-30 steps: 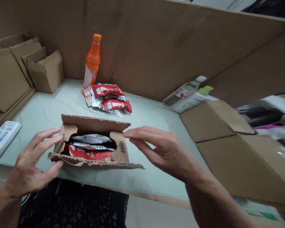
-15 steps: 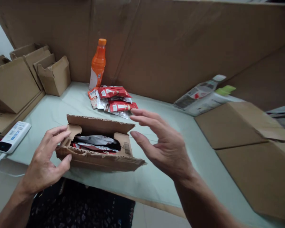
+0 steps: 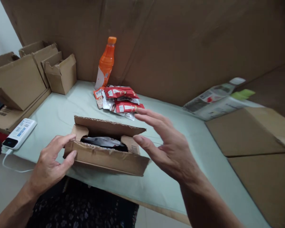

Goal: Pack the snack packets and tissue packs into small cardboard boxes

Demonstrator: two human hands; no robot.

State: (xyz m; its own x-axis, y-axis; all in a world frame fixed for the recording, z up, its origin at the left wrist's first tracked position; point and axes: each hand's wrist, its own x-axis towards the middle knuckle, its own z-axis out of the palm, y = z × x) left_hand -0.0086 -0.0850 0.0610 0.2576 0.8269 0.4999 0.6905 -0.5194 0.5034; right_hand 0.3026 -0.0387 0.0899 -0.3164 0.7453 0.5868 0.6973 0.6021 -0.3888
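Note:
An open cardboard box (image 3: 104, 163) sits near the table's front edge, its long back flap (image 3: 109, 125) standing up. Inside lies a silver-grey packet (image 3: 104, 141), partly hidden by the raised front flap. My left hand (image 3: 53, 161) grips the left end of the box, index finger over the edge and thumb against the front flap. With fingers spread, my right hand (image 3: 167, 147) hovers by the box's right end and holds nothing. Its thumb tip is close to the back flap's corner; I cannot tell whether they touch. Behind the box, red and silver snack packets (image 3: 120, 98) lie in a pile.
An orange bottle (image 3: 106, 65) stands behind the packets. At left are several small cardboard boxes (image 3: 61, 74) and a white power bank (image 3: 20, 133) with a cable. To the right, a clear bottle (image 3: 213, 95) leans near a large carton (image 3: 246, 133).
The front flap has tilted upward, covering the red packet that showed inside the box. My right hand has come closer to the box's right end. The whole view has shifted slightly.

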